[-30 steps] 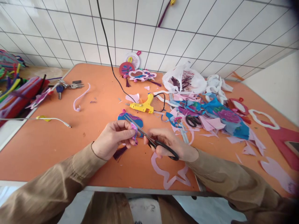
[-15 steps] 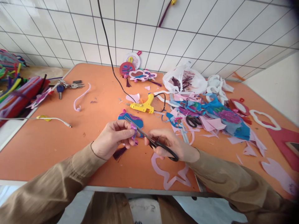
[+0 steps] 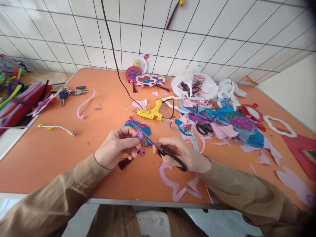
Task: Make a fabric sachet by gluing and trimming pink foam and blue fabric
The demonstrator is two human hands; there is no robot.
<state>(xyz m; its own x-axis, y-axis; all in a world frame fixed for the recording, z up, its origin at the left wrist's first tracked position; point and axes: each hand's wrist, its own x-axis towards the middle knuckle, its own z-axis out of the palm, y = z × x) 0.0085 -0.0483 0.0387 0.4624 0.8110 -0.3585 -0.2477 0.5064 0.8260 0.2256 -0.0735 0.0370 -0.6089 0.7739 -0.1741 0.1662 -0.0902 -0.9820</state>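
Between the thumb and fingers of my left hand is a small purple patterned scrap. My right hand grips black-handled scissors, their blades pointing up and left alongside the scrap. Whether the blades touch it I cannot tell. Under the blade tips lies a blue and purple cloud-shaped piece on the table, partly hidden by my left fingers. A purple bell and a dark purple tassel lie just below my left hand. A pink paper frame lies in front of my right hand.
A yellow glue gun with a black cord lies beyond my hands on the orange table. Fabric and paper scraps and a white plastic bag cover the right side. Keys and a lilac pipe cleaner are at left.
The purple scrap in my left fingers has turned and now shows a smaller, more rounded face. The bell below is more exposed. Both hands stay nearly in place.
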